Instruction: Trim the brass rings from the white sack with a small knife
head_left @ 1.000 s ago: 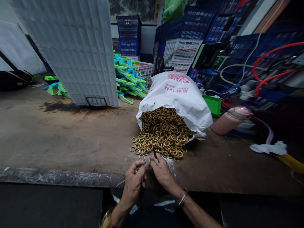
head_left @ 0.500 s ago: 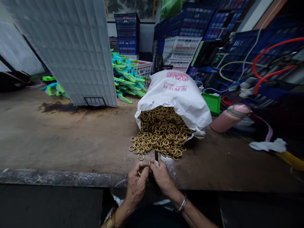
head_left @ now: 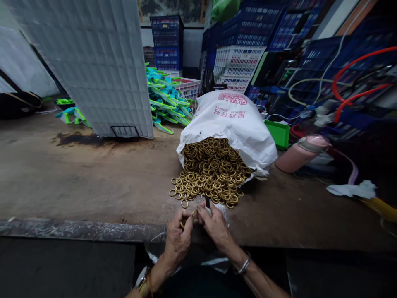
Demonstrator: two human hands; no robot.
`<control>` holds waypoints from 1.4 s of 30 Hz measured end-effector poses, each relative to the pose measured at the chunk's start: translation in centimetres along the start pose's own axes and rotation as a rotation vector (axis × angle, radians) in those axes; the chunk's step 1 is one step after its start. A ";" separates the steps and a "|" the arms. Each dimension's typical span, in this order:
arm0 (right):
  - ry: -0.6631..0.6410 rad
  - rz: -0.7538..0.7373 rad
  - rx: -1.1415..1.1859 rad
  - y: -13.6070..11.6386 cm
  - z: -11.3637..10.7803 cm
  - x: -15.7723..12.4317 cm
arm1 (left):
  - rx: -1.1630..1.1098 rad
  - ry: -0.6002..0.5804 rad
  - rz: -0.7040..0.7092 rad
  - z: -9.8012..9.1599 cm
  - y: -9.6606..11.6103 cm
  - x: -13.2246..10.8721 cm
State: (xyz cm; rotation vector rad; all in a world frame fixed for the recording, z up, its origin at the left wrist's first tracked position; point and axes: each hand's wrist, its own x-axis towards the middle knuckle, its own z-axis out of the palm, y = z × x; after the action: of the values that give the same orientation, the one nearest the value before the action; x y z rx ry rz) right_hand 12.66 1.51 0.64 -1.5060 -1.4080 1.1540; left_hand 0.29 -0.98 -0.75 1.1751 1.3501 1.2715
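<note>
My left hand (head_left: 179,232) is closed on gold-coloured rings (head_left: 182,224), with one ring (head_left: 194,212) pinched at its fingertips. Beside it, my right hand (head_left: 214,225) grips a small tool with a dark, flat end (head_left: 207,201) and a pale lower part, probably a knife; most of it is hidden by the fingers. Both hands are over the table's front edge. Just beyond them, a heap of gold rings (head_left: 214,178) spills from the mouth of a white woven sack (head_left: 229,122) with red print, lying on its side.
The brown table (head_left: 93,178) has a worn front edge. A tall grey-white ribbed panel (head_left: 108,82) stands left, with blue-green pieces (head_left: 169,99) behind it. At right are a pink bottle (head_left: 300,155), a green tray (head_left: 277,134) and red hoses (head_left: 338,87). Blue and white crates (head_left: 238,60) are stacked behind.
My right hand has moved slightly right, away from my left, with the tool in it. The ring at my left fingertips now shows more clearly between the hands.
</note>
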 end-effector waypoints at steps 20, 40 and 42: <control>-0.205 0.048 0.095 -0.1 -0.2 0.2 | -0.373 -0.284 -0.386 0.1 1.5 -0.1; -0.157 -0.353 -0.856 1.4 -1.3 -1.1 | -0.164 -0.203 -0.137 0.1 0.2 0.0; -0.180 -0.345 -0.878 1.6 -1.2 -1.0 | -0.162 -0.200 -0.117 0.1 0.5 -0.2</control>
State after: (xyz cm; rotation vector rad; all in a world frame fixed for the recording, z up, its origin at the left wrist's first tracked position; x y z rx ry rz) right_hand 14.33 0.37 -0.36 -1.6198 -2.3758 0.4569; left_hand 0.40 -1.15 -0.24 1.0644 1.1307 1.1255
